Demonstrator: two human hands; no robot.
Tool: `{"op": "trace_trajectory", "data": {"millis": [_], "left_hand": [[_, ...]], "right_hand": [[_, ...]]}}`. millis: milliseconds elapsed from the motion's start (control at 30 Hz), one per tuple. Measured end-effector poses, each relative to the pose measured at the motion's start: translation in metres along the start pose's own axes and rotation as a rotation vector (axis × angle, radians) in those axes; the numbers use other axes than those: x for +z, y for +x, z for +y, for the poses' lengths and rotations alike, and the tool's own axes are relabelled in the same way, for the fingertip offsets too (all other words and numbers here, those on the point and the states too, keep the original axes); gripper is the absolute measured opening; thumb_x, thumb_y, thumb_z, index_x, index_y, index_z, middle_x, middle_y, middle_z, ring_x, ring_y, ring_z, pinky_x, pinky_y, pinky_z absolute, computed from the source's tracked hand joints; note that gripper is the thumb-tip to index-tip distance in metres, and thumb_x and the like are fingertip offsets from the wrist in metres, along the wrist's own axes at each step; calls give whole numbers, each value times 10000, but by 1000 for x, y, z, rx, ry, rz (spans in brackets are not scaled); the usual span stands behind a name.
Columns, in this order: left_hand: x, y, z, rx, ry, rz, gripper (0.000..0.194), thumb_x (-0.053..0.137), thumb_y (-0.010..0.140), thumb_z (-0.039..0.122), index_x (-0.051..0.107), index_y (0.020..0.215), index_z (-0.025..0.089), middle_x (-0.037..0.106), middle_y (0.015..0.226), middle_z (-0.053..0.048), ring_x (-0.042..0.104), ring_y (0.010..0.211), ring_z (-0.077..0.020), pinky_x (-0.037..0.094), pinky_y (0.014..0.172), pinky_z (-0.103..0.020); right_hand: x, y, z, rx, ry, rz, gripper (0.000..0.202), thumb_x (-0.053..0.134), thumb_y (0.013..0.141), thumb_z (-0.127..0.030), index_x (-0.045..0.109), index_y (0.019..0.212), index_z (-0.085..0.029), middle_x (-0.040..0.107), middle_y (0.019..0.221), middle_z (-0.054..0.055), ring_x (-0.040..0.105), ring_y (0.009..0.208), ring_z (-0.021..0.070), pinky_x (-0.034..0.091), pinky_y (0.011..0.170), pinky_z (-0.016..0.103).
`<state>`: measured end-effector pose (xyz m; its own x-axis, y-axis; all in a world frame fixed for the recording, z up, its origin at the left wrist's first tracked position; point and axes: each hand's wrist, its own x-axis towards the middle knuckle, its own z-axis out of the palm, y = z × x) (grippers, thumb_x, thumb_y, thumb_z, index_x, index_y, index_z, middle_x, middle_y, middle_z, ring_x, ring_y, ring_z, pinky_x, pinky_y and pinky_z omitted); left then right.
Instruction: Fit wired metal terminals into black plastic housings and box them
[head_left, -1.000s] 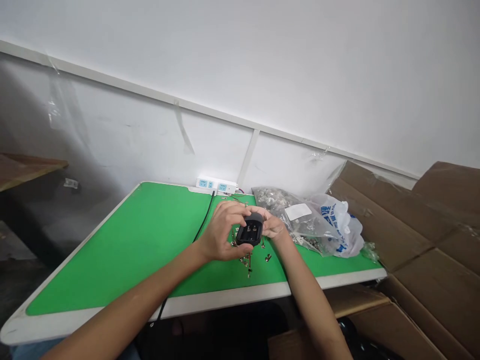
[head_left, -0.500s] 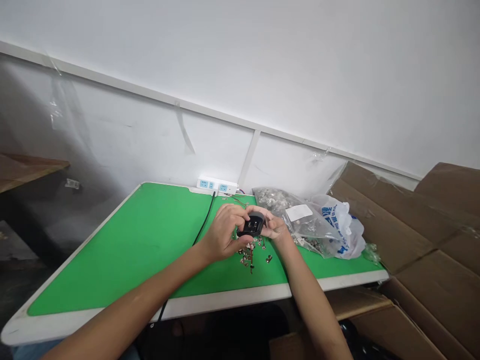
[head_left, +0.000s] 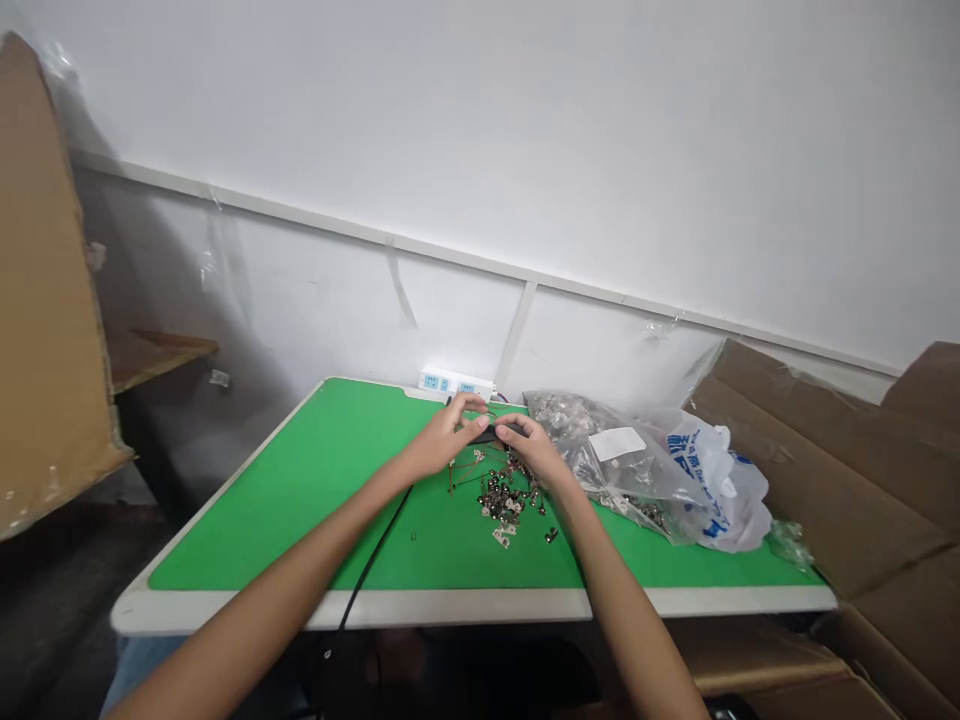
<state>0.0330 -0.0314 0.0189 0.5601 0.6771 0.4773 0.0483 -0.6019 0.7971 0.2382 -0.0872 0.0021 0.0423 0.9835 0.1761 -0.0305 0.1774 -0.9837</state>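
Observation:
Between my two hands, over the far part of the green table mat [head_left: 300,500], is a black plastic housing [head_left: 489,434]. It shows only as a thin dark edge, the rest being covered by fingers. My left hand [head_left: 448,437] grips its left end with thumb and fingers. At its right end, my right hand [head_left: 529,446] pinches it in the same way. Just below the hands lies a loose pile of small metal parts [head_left: 504,497]. Thin reddish wires [head_left: 466,464] lie beside the pile, close under my left hand.
A white power strip [head_left: 456,382] stands against the wall, and a black cable [head_left: 379,550] runs over the front edge. To the right lie a clear bag of metal parts [head_left: 570,430] and a white plastic bag [head_left: 731,490]. Cardboard stands right [head_left: 840,470] and left [head_left: 52,300].
The housing has gone from a tilted view of its hollow inside to nearly edge-on. Both hands sit farther back, uncovering more of the pile. My view has shifted, bringing the left cardboard in.

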Motion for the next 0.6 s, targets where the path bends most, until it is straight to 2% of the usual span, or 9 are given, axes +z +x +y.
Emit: {"op": "trace_trajectory", "data": {"millis": [100,200,300,367,433,500,600], "left_hand": [[-8,5,12,-98,3,-200,503,626,959,609,649,1259,206,718,1263,-150,717,959,-268,592,808,-397],[-14,-1,33,-167,-96,-236,401,649,972,542,725,1164,199,756,1114,-117,710,782,-206,593,698,-334],[-27,-22,60,-376,-437,-106,420,619,1008,525,701,1207,165,765,1025,-116,741,763,-186,597,643,-265],[-37,-44,80,-526,-748,11,437,588,1037,498,671,1244,123,768,1005,-142,769,784,-197,609,621,-232],[-46,-69,101,-640,-958,75,418,575,1052,433,661,1270,86,773,991,-162,764,706,-186,630,603,-228],[-52,-96,122,-701,-1047,176,397,561,1060,366,639,1332,87,781,1043,-175,773,689,-195,653,605,-240],[-61,-142,145,-806,-1047,379,421,595,1041,350,622,1386,110,784,1115,-193,790,695,-224,671,586,-269]], "right_hand": [[4,3,7,-48,-41,2,510,922,694,-578,722,983,-208,694,831,-1,618,773,169,507,761,301],[6,3,8,-21,106,-58,604,821,729,-745,725,1010,-218,723,870,28,650,764,190,544,769,338],[7,1,4,15,324,-164,755,609,792,-903,739,1075,-215,762,951,77,714,807,216,582,816,370],[8,-1,2,3,379,-200,771,581,800,-917,750,1055,-209,775,952,87,742,852,227,589,849,366],[8,-2,1,-18,373,-206,755,597,797,-910,761,1006,-203,780,924,87,751,860,229,592,847,353],[8,-2,2,-29,356,-203,743,604,798,-903,767,978,-201,780,896,83,747,835,226,593,828,349],[10,-2,4,-46,358,-169,705,658,767,-888,767,943,-214,772,858,70,724,790,217,590,794,343]]}}
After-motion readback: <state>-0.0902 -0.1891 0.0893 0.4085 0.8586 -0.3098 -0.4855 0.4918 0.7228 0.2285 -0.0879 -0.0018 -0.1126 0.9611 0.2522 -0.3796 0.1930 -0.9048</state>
